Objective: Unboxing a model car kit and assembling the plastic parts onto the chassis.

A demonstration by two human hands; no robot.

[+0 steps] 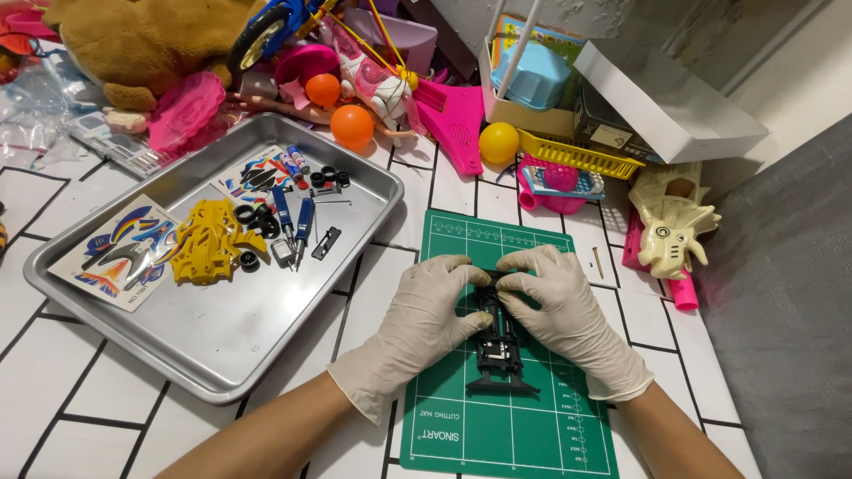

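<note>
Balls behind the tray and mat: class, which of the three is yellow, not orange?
The yellow ball lies farthest right, beside the yellow basket. The two orange balls sit left of it, behind the metal tray.

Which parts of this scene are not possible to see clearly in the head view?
- Top end of the black toy car chassis: covered by the left hand and right hand.
- Small parts in the metal tray near the yellow car body: too small to identify.
- Brown plush toy: cut off by the top edge.
</note>
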